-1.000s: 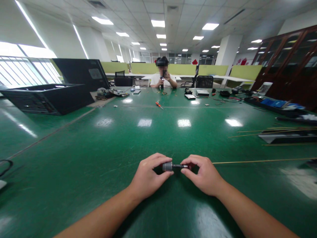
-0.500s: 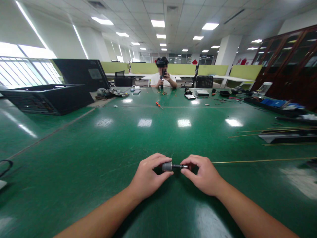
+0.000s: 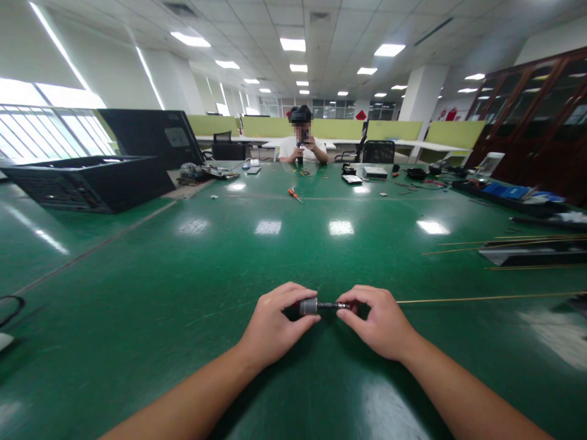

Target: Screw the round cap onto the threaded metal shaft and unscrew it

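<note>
My left hand (image 3: 274,327) pinches a small grey metal cylinder (image 3: 309,306) between thumb and fingers, just above the green table (image 3: 192,269). A thin dark shaft (image 3: 329,305) runs from the cylinder to my right hand (image 3: 378,322), whose thumb and fingers are closed on the shaft's far end. What the right fingers cover is hidden. Both hands rest near the table's front middle, close together.
Thin brass rods (image 3: 481,298) lie to the right, one ending by my right hand. A black open case (image 3: 92,180) stands at back left. A red-handled screwdriver (image 3: 294,194) lies mid-table. A person (image 3: 302,143) sits at the far side, with tools and parts nearby.
My right hand has slid slightly to the right along the shaft, leaving a little more of it showing. The left hand and cylinder stay put.
</note>
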A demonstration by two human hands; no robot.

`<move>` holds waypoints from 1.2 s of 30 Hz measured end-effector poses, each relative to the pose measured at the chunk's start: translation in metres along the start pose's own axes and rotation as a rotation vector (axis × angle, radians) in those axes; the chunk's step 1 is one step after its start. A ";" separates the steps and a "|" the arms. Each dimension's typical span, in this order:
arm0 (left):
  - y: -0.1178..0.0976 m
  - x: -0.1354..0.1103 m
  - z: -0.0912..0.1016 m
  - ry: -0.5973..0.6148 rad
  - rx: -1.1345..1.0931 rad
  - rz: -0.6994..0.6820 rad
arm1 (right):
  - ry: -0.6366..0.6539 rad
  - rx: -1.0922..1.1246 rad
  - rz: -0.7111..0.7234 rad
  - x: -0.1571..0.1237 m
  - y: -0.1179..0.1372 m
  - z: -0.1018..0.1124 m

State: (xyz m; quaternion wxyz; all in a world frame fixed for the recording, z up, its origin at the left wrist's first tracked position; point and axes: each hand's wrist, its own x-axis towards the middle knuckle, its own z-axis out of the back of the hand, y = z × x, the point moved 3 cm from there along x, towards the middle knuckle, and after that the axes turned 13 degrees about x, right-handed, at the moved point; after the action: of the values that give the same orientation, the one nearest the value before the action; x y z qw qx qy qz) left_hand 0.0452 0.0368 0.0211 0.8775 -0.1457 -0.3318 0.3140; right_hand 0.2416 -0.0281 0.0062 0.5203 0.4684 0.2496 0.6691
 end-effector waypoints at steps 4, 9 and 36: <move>0.001 0.000 -0.001 0.014 -0.002 0.014 | 0.000 -0.020 -0.027 0.000 -0.002 0.000; 0.002 0.000 -0.001 0.021 0.000 0.025 | -0.009 -0.018 -0.042 0.000 -0.003 0.000; 0.001 0.000 -0.001 0.022 -0.009 0.005 | -0.014 0.013 -0.014 0.001 -0.001 0.000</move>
State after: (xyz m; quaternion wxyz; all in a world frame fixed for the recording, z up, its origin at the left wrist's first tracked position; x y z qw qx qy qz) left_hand 0.0458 0.0378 0.0199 0.8797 -0.1537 -0.3233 0.3130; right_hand 0.2417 -0.0266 0.0056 0.5237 0.4745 0.2534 0.6606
